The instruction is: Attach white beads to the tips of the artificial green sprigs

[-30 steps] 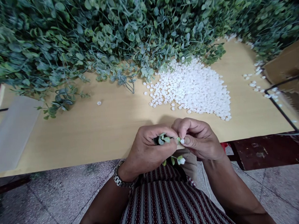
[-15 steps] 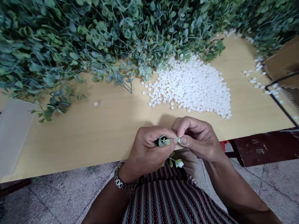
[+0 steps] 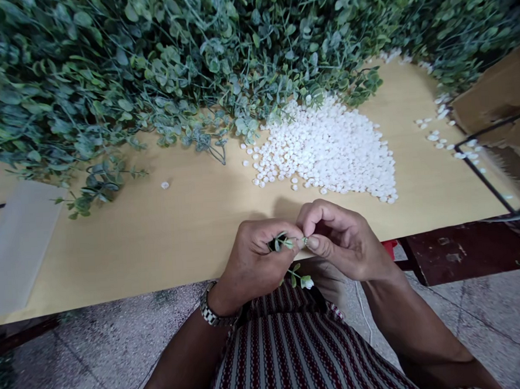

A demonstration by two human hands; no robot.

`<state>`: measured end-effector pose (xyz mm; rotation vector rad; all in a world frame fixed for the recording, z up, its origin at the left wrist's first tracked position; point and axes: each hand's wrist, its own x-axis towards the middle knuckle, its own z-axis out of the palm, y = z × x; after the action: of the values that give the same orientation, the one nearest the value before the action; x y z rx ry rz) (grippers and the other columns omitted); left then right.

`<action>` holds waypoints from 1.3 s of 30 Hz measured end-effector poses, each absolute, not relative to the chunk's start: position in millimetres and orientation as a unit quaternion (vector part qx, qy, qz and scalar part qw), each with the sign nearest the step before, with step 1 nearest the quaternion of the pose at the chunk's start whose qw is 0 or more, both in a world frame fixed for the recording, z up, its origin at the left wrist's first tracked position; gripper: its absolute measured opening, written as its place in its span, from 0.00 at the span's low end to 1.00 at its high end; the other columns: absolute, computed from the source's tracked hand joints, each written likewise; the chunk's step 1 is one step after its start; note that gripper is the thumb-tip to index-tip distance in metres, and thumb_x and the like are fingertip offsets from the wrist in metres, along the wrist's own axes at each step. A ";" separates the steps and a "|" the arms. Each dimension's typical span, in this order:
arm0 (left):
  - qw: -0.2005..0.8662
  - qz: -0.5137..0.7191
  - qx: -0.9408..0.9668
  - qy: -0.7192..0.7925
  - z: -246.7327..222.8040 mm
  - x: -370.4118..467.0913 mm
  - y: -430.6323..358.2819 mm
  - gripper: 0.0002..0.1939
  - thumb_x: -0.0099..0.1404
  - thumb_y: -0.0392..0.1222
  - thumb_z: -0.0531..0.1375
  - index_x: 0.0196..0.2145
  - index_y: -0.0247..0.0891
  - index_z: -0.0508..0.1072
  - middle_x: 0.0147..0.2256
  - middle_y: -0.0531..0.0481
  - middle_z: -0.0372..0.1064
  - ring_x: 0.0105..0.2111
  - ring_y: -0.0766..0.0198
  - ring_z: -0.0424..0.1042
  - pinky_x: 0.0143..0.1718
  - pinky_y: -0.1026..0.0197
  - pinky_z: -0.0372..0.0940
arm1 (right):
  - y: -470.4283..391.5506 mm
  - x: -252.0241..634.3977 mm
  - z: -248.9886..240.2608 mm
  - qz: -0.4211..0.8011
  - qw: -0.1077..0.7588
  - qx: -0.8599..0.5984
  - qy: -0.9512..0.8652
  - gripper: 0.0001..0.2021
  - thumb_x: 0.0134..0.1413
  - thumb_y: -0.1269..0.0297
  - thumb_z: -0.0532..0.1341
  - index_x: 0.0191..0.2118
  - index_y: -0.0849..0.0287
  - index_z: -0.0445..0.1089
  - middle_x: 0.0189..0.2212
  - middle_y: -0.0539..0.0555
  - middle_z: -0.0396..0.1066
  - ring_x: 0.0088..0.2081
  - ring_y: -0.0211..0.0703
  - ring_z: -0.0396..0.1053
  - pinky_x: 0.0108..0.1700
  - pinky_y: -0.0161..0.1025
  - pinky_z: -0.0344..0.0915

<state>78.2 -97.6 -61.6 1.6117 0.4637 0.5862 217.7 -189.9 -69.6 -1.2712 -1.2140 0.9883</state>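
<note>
Centrally, a green leafy sprig [image 3: 284, 241] sits inside the grip of the left hand [image 3: 259, 253], just above the table's near edge. Leaves show in the hollow between curled forefinger and thumb; the middle of the sprig is hidden by the hand. One branch emerges below the left hand, bearing leaves and a white blossom [image 3: 307, 283] at its end, clear of both hands. Left grip: thumb and forefinger pressed together on the sprig. Right hand [image 3: 340, 239]: thumb and forefinger pinching the sprig's small tip, immediately beside the left fingertips. The tip is mostly covered; cannot tell whether a white piece is seated on it.

Further out: a heap of small white pieces [image 3: 332, 149] on the wooden table [image 3: 191, 222], beyond the right hand and apart from it. One single white piece [image 3: 165, 185] lies left of the heap. Farther left, a loose sprig [image 3: 98, 187] lies near a pale sheet [image 3: 23, 244]. Dense foliage [image 3: 167, 53] spans the table's far side. At right, torn cardboard [image 3: 496, 95].
</note>
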 end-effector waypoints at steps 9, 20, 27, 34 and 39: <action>0.653 0.264 0.669 0.239 -59.3 78.5 -98.9 0.04 0.55 0.32 0.60 0.24 0.33 0.74 0.19 0.53 0.66 0.19 0.72 0.61 0.22 0.69 0.59 | -189.7 221.7 -71.6 0.443 0.587 -0.499 -0.459 0.03 0.53 0.66 0.61 0.32 0.59 0.68 0.25 0.49 0.68 0.27 0.34 0.66 0.29 0.33 0.62; 0.629 0.279 0.696 0.205 -64.0 81.3 -100.1 0.07 0.54 0.29 0.58 0.21 0.33 0.70 0.17 0.55 0.62 0.17 0.73 0.59 0.19 0.70 0.57 | -184.7 223.1 -68.5 0.476 0.553 -0.516 -0.448 0.08 0.51 0.64 0.63 0.27 0.60 0.65 0.22 0.47 0.62 0.25 0.33 0.62 0.26 0.32 0.58; 0.615 0.240 0.715 0.228 -63.1 79.7 -99.5 0.04 0.57 0.32 0.56 0.25 0.34 0.69 0.20 0.55 0.62 0.19 0.72 0.60 0.21 0.69 0.58 | -188.5 222.3 -65.4 0.367 0.520 -0.572 -0.518 0.03 0.53 0.69 0.61 0.32 0.59 0.66 0.26 0.49 0.65 0.28 0.34 0.63 0.29 0.33 0.61; 0.570 0.220 0.761 0.216 -58.4 85.5 -105.8 0.08 0.57 0.32 0.55 0.22 0.36 0.60 0.20 0.58 0.55 0.22 0.72 0.55 0.23 0.69 0.52 | -187.1 213.2 -51.3 0.094 0.507 -0.559 -0.650 0.06 0.50 0.77 0.61 0.34 0.61 0.68 0.29 0.52 0.66 0.33 0.38 0.65 0.34 0.38 0.63; 0.593 0.212 0.749 0.205 -50.7 79.3 -107.9 0.07 0.56 0.31 0.55 0.35 0.36 0.64 0.28 0.54 0.62 0.28 0.69 0.62 0.29 0.67 0.59 | -188.5 209.4 -54.9 0.083 0.518 -0.574 -0.629 0.06 0.50 0.78 0.59 0.30 0.61 0.65 0.26 0.51 0.64 0.30 0.37 0.63 0.31 0.38 0.62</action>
<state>79.3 -107.9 -50.7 1.7427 0.4762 0.4930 209.4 -188.5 -54.9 -1.3768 -1.5092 0.1987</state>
